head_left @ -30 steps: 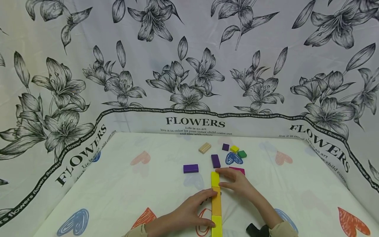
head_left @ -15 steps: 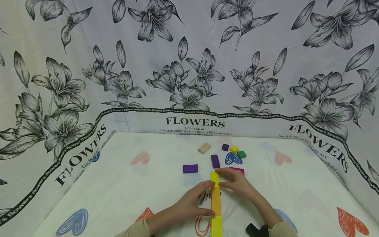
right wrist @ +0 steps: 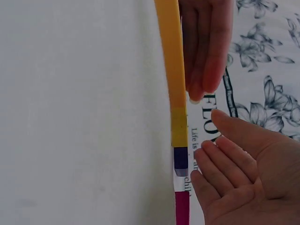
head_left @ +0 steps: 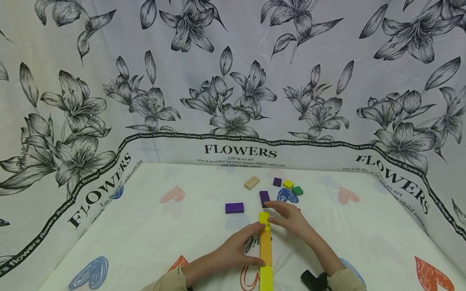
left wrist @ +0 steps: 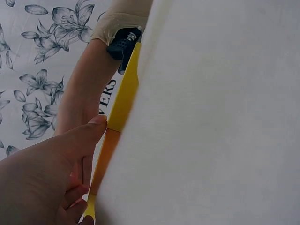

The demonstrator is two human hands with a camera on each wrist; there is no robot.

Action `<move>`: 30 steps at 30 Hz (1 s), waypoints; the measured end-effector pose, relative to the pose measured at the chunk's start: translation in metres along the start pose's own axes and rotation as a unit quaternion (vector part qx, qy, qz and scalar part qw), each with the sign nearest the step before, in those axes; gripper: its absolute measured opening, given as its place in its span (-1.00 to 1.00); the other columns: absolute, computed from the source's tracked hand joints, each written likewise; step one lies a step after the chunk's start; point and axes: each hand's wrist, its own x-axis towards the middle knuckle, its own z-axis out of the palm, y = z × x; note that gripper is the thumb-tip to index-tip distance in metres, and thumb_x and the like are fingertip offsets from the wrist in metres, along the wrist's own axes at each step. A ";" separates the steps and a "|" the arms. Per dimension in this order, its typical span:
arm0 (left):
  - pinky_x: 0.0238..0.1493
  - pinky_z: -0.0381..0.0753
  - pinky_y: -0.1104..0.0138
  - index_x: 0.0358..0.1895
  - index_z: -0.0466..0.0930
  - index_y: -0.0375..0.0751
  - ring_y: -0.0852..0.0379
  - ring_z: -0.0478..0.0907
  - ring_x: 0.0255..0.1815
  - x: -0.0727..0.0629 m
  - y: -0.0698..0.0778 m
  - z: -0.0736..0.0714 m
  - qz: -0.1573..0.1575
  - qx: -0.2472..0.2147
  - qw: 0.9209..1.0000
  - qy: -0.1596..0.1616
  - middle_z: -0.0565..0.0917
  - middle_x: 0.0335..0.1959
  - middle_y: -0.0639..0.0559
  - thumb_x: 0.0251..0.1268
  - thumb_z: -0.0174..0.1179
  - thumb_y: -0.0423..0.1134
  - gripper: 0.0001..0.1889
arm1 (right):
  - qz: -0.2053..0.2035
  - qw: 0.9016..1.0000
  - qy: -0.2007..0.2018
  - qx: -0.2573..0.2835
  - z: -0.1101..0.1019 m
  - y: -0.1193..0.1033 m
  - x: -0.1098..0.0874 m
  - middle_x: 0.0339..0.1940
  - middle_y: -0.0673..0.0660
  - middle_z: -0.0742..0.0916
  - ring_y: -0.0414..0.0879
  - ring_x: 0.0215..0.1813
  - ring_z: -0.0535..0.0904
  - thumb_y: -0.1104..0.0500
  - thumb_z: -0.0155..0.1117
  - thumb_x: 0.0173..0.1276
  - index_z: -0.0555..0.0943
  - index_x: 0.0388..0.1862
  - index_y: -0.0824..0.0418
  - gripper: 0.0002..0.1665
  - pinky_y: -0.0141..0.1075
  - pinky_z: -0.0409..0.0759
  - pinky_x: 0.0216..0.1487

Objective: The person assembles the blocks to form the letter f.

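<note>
A straight row of blocks runs away from me in the head view: a yellow block point(head_left: 266, 279), an orange block point(head_left: 266, 248) and a shorter yellow block point(head_left: 263, 217) at the far end. My left hand point(head_left: 233, 246) lies along the row's left side, its thumb touching near the joint of the near yellow and orange blocks, the index finger by the far yellow one. My right hand point(head_left: 291, 220) hovers at the far end, fingers extended and apart, near the short yellow block and an upright-looking purple block point(head_left: 263, 197). A magenta block point(right wrist: 182, 208) is mostly hidden behind it in the head view.
Another purple block point(head_left: 234, 208) lies left of the row. Farther back are a bundle of wooden pieces point(head_left: 251, 182), a small purple block point(head_left: 277, 182), a small yellow block point(head_left: 288, 184) and a green block point(head_left: 297, 190). Flower-printed cloth point(head_left: 240, 151) encloses the table.
My left hand has slid farther along the row, thumb and index alike. My right hand has shifted slightly away, its index finger reaching toward the purple block.
</note>
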 end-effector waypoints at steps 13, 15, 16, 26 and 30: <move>0.50 0.26 0.00 0.47 0.15 0.36 0.16 0.16 0.56 0.001 -0.002 0.000 0.004 0.001 1.000 -0.009 0.21 0.51 0.39 0.04 0.39 0.18 -0.12 | -0.002 1.000 0.030 -0.010 -0.004 -0.001 0.014 0.33 0.13 0.59 0.19 0.44 0.41 0.10 0.36 0.31 0.49 0.32 0.12 -0.40 0.13 0.41 0.38; 0.50 0.26 0.00 0.47 0.15 0.36 0.16 0.16 0.56 0.001 -0.001 0.000 0.004 0.000 1.000 -0.009 0.21 0.51 0.39 0.05 0.40 0.17 -0.12 | 0.001 1.000 0.029 0.003 -0.004 -0.002 0.016 0.34 0.11 0.59 0.16 0.45 0.39 0.10 0.37 0.30 0.49 0.32 0.11 -0.39 0.10 0.40 0.40; 0.50 0.27 0.00 0.47 0.15 0.35 0.16 0.16 0.55 0.001 -0.001 0.000 0.005 0.000 1.000 -0.009 0.21 0.51 0.39 0.05 0.40 0.17 -0.12 | 0.004 1.000 0.028 0.009 -0.003 -0.003 0.017 0.34 0.10 0.59 0.15 0.46 0.39 0.11 0.37 0.30 0.49 0.32 0.10 -0.39 0.09 0.39 0.41; 0.48 0.32 0.02 0.48 0.15 0.31 0.16 0.20 0.54 0.001 -0.004 0.001 0.019 0.017 1.000 -0.006 0.23 0.51 0.34 0.06 0.38 0.20 -0.12 | -0.001 0.999 0.003 0.033 0.011 -0.008 0.036 0.34 0.11 0.59 0.09 0.46 0.40 0.12 0.37 0.29 0.48 0.33 0.10 -0.38 0.06 0.37 0.44; 0.47 0.33 0.02 0.48 0.15 0.31 0.17 0.21 0.53 0.001 -0.004 0.001 0.022 0.010 1.000 -0.007 0.24 0.50 0.35 0.07 0.38 0.17 -0.13 | -0.001 0.999 -0.007 0.034 0.015 -0.011 0.043 0.33 0.10 0.60 0.05 0.44 0.43 0.09 0.39 0.28 0.49 0.32 0.10 -0.38 0.04 0.38 0.43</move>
